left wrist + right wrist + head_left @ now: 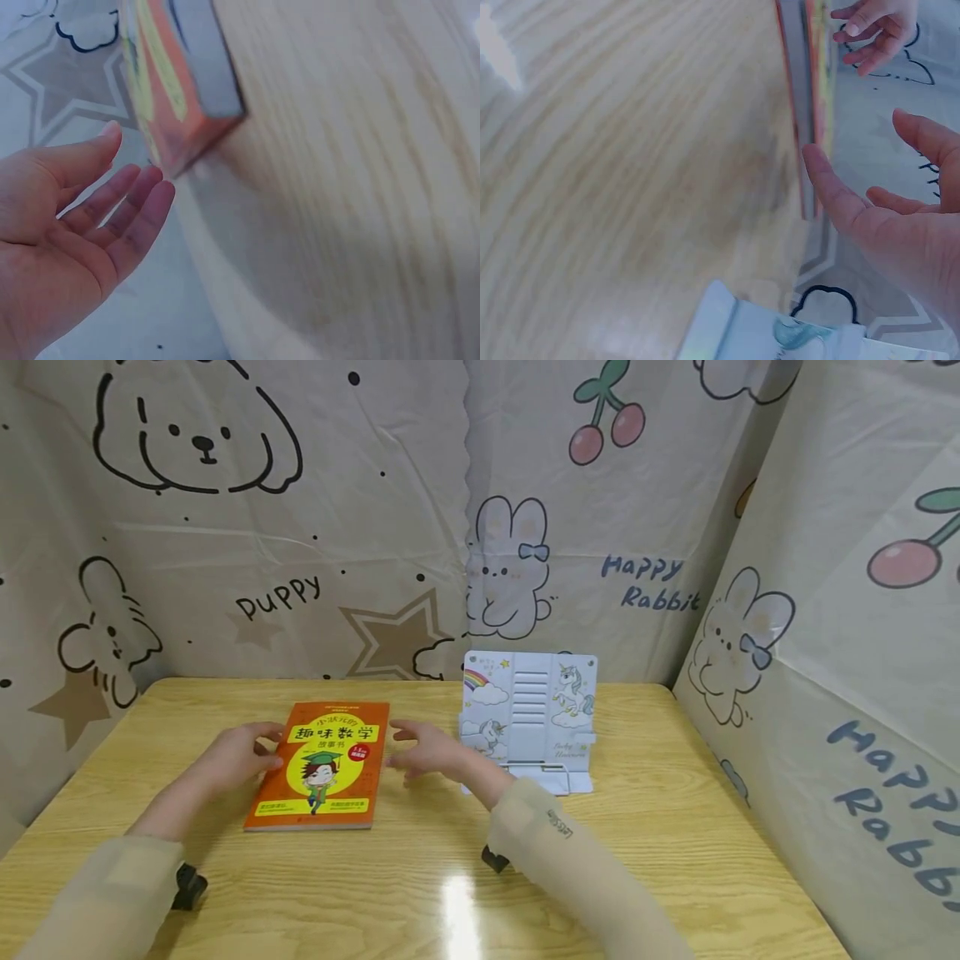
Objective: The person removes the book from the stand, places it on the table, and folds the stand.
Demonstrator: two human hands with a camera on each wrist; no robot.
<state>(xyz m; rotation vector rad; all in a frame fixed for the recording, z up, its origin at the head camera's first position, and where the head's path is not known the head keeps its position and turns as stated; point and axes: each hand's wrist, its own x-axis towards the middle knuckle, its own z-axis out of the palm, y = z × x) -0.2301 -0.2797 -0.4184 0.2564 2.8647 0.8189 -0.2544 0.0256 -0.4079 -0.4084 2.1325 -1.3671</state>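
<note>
An orange book [330, 785] with a yellow circle and a cartoon child on its cover lies flat on the wooden table. My left hand [236, 756] is at its left edge, fingers loosely bent; whether the thumb touches the cover I cannot tell. In the left wrist view that hand [82, 240] shows nothing in its grasp near the book's corner [202, 135]. My right hand [435, 752] reaches toward the right edge, fingers spread. The right wrist view puts its fingertip over the book's side [802, 90]; contact is unclear.
A white unicorn book stand [532, 710] stands upright right of the book, behind my right forearm. The wooden table [337, 893] ends at a printed cloth [375, 510] hung behind it and along the right side. Dark wrist devices [189, 887] sit under both sleeves.
</note>
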